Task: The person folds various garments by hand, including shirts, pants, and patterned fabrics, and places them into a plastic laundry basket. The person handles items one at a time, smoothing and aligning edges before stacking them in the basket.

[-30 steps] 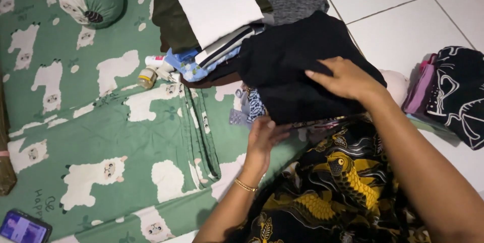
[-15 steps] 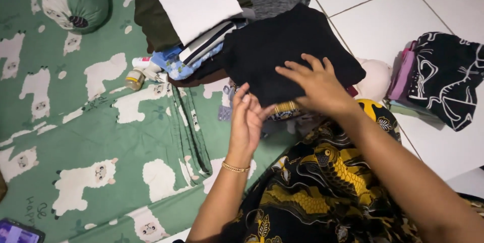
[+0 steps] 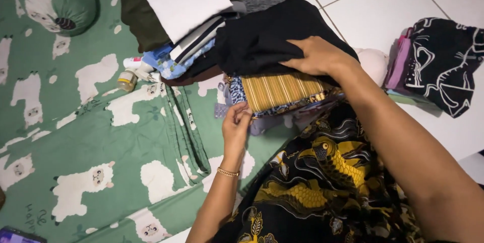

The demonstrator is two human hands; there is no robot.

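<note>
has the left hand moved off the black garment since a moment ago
Yes. The left hand has dropped toward the person, off the black garment, and now pinches the edge of the folded clothes beside the yellow striped cloth. The right hand stays on top.

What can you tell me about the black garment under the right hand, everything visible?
The black garment is plain dark cloth, soft and matte, folded into a thick bundle. It lies on top of a clothes stack, over a yellow striped fabric. The right hand presses flat on its near edge, which looks raised off the stack. Its left side overlaps a striped folded pile. No print or fastening shows.
</note>
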